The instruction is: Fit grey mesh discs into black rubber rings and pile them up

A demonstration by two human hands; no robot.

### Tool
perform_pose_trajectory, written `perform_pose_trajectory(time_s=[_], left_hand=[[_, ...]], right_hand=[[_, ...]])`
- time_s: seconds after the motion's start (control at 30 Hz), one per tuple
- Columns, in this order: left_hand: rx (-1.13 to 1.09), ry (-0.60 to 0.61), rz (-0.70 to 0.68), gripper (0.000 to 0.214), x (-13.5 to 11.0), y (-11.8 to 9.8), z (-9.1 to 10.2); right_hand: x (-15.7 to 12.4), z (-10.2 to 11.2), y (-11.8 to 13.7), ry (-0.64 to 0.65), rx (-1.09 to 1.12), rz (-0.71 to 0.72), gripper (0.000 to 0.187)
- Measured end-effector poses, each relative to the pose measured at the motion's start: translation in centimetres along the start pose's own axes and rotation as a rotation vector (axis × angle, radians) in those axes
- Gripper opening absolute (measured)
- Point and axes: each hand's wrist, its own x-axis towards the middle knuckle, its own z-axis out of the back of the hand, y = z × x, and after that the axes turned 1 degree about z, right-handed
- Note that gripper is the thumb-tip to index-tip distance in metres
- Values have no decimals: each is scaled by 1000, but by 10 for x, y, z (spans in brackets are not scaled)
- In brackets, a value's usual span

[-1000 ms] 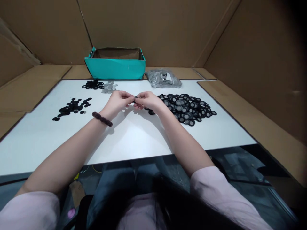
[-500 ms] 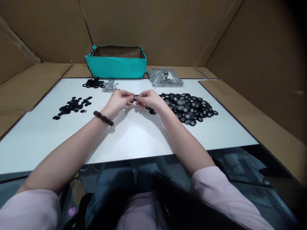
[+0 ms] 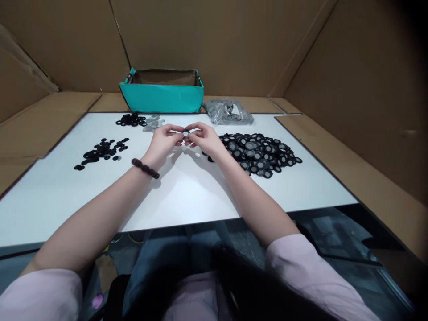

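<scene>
From my head, I look down on a white table [image 3: 183, 196], flat and smooth. The disc [image 3: 186, 134] is small and round, with a black rim and a pale gray middle. The big pile [image 3: 257, 154] on my right is made of black rounds, many with gray middles, all heaped up. On my left is a loose pile [image 3: 100, 151] of flat black bits. Farther back sit some black rings [image 3: 131, 120], and just beside them thin gray rounds [image 3: 154, 122].

My left hand [image 3: 163, 142] and right hand [image 3: 205, 140] meet in front of me, over the table. Each has its thumb and a finger pinched on the disc's edge, one from each side — so the disc is up between my fingertips. Both my arms reach forward, and a dark, bumpy band [image 3: 145, 168] goes round my left wrist.

At the back stands a teal box [image 3: 162, 99] with brown card inside — I can't see its bottom. Near it lies a crinkly, see-through bag [image 3: 229, 112] with gray bits in it.
</scene>
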Motion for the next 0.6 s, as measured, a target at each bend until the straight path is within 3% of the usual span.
perform_pose_trajectory(time_s=[0.13,0.27,0.37,0.47,0.6], left_hand=[[-38,5,-8,11,0,2,0],[19,58,-5,11,5,5,3],[308,44,-135,15,14,8,13],[765,-145,-267,26,27,11,33],[1098,-252,-119,43,41,21,70]], right_hand=[[1,0,-3,-44,83,-12,10],[-2,2,1,-49,152,-128,15],[-2,7,4,-62,127,-196,24],[0,18,8,-79,-5,-211,28],[0,41,20,-198,-371,-149,16]])
